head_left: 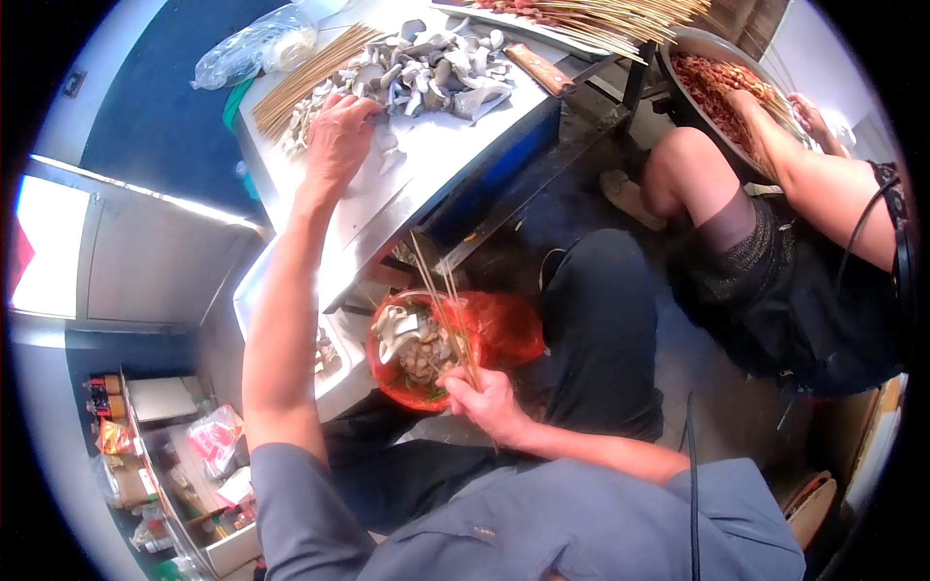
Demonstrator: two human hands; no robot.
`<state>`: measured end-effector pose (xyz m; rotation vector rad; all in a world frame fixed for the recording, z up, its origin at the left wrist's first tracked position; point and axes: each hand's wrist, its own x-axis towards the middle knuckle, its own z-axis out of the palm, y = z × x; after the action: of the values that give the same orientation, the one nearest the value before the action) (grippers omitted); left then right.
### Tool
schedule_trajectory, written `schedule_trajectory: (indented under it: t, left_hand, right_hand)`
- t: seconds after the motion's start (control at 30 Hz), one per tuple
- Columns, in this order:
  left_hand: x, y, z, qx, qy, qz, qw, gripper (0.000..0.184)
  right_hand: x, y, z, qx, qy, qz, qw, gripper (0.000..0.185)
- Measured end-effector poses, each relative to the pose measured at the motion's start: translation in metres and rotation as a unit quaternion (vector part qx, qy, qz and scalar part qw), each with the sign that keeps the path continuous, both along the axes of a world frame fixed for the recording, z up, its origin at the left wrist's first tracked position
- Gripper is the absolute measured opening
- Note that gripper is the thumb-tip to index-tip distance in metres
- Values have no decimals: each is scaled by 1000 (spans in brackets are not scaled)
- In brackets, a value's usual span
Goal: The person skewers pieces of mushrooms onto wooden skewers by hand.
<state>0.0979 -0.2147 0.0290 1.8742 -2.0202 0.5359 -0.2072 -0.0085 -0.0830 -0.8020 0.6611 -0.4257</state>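
Note:
My left hand (pixel 339 140) reaches over the white table (pixel 436 160), fingers curled together at the edge of a pile of grey mushroom pieces (pixel 426 73); what is between the fingertips is hidden. Thin wooden skewers (pixel 310 82) lie left of the pile. Low in front of my body, my right hand (pixel 484 399) is closed around a few upright skewers (pixel 448 305). Just beyond it stands a round container lined with a red bag (pixel 387 373), holding pale mushroom pieces (pixel 417 349).
A wooden-handled knife (pixel 541 70) lies at the table's right edge. Behind it is a tray of meat skewers (pixel 542 19). At right, a co-worker's hands are at a large bowl (pixel 678 102) of red meat. A clear plastic bag (pixel 257 46) sits at the table's back left.

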Motion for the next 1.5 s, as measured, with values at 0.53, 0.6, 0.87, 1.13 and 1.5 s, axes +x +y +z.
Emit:
schedule_trajectory:
  t: [0.53,0.6,0.87,1.13,1.5]
  left_hand:
    - [-42,166,13,30,744,49,666,15]
    - [-53,183,9,18,736,64,673,14]
    - [-72,220,-5,3,790,59,611,14]
    - [-74,224,-8,3,786,51,616,12]
    - [-77,224,-15,10,762,70,644,12]
  right_hand:
    - [-2,0,-4,-26,-9,3,1000,20]
    - [-2,0,-1,-32,-4,2,999,21]
    - [-2,3,-5,-58,6,23,998,23]
    - [-2,3,-7,-65,9,33,997,22]
    - [-2,3,-11,-63,8,36,997,22]
